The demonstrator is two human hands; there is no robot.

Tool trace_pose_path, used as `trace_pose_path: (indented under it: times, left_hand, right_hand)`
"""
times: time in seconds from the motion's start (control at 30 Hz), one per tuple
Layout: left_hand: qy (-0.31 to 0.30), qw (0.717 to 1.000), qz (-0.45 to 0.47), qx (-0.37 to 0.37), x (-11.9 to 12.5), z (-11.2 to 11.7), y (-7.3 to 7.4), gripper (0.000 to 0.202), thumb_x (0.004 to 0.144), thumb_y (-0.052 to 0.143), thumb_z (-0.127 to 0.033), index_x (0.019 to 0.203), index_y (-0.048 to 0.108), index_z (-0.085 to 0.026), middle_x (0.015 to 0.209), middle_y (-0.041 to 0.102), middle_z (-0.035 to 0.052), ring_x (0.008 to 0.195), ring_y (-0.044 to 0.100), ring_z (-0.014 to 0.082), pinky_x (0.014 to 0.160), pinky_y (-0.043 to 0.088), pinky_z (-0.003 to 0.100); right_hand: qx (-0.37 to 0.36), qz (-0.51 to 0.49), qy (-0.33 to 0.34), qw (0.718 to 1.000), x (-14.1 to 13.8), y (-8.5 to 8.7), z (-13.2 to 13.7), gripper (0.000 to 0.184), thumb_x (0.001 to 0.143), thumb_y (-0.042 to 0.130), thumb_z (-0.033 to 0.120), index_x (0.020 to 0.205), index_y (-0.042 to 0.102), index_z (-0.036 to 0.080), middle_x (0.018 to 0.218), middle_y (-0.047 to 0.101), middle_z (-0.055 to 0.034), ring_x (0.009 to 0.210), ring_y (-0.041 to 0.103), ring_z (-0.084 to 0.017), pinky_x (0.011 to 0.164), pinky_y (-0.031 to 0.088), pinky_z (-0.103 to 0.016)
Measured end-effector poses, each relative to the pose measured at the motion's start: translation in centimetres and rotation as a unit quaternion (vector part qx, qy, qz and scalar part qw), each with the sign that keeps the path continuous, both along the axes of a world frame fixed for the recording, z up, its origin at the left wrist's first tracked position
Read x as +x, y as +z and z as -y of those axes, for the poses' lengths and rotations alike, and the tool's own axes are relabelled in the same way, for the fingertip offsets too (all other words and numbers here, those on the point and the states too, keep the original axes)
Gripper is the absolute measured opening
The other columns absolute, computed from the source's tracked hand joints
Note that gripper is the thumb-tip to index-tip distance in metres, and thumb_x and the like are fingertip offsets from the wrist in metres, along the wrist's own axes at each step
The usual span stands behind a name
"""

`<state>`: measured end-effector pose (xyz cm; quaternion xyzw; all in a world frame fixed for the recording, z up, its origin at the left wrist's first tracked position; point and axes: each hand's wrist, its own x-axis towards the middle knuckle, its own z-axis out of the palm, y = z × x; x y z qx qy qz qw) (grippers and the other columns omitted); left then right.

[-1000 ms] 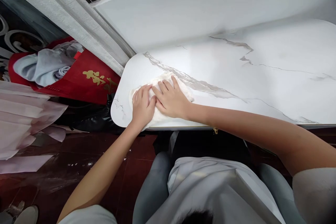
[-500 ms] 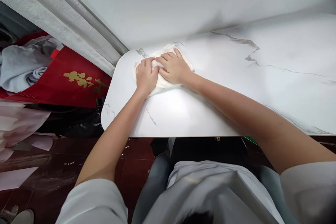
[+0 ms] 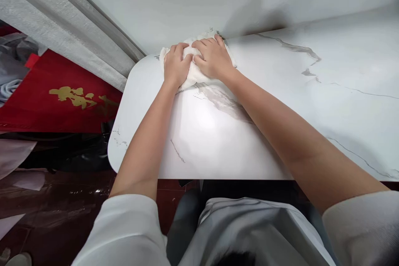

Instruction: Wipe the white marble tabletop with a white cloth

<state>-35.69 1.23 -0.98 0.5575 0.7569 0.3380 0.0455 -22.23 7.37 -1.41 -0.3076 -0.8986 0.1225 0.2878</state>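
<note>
A crumpled white cloth (image 3: 195, 75) lies bunched at the back left of the marble-patterned white table (image 3: 205, 145), up against the wall panel. Both of my hands press down on it side by side, thumbs almost meeting. My left hand (image 3: 177, 65) grips the cloth's left part with bent fingers. On its right part, my right hand (image 3: 213, 58) holds it with the fingers curled over the top. Some of the cloth is hidden under my palms.
A pale wall panel (image 3: 187, 4) rises behind the table. To the left hangs a grey curtain (image 3: 77, 25), with a red bag (image 3: 62, 95) bearing gold characters beside it. Pale sheets (image 3: 15, 156) and a black bag (image 3: 71, 156) are at the lower left.
Both hands have pushed the cloth away from me to the table's back edge. More grey veining shows in front of it. The view has shifted a little.
</note>
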Motion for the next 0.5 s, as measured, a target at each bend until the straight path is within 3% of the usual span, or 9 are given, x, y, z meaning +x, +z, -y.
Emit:
trace_pose_path:
  times: [0.13,0.27,0.37,0.5]
  left_hand:
    - [0.011,1.000,-0.010,-0.006,0.1,-1.0,0.4,0.031,0.090,0.049,-0.022,0.119,0.059,-0.027,0.128,0.060,0.0032,0.123,0.054,0.0226,0.114,0.036,0.043]
    - [0.017,0.999,-0.019,-0.020,-0.2,-2.2,0.5,0.030,0.091,0.047,-0.026,0.118,0.057,-0.033,0.129,0.061,0.0026,0.123,0.053,0.0222,0.114,0.038,0.041]
    - [0.019,0.999,-0.022,-0.027,-0.3,-2.6,0.6,0.030,0.092,0.047,-0.027,0.120,0.056,-0.030,0.129,0.061,0.0010,0.123,0.052,0.0213,0.114,0.037,0.041]
    - [0.016,1.000,-0.001,-0.019,-0.3,-2.6,0.6,0.028,0.094,0.048,-0.025,0.121,0.056,-0.025,0.128,0.061,0.0007,0.120,0.050,0.0189,0.114,0.033,0.038]
  right_hand:
    - [-0.006,0.019,-0.019,1.000,-0.6,0.2,-1.3,0.033,0.097,0.042,0.021,0.123,0.061,0.021,0.123,0.065,-0.0041,0.121,0.052,-0.021,0.121,0.018,-0.047]
    - [0.009,0.031,-0.029,0.999,-1.4,-0.1,-3.2,0.037,0.098,0.035,0.037,0.119,0.063,0.024,0.117,0.067,-0.0034,0.116,0.053,-0.022,0.117,0.022,-0.046]
    - [0.008,0.039,-0.035,0.999,-1.9,-0.4,-4.2,0.043,0.097,0.031,0.044,0.119,0.062,0.023,0.117,0.067,-0.0052,0.114,0.052,-0.021,0.114,0.023,-0.044]
    - [0.019,0.034,-0.038,0.999,-2.1,-0.5,-4.4,0.042,0.094,0.033,0.037,0.120,0.060,0.019,0.116,0.067,-0.0052,0.115,0.052,-0.019,0.113,0.022,-0.042]
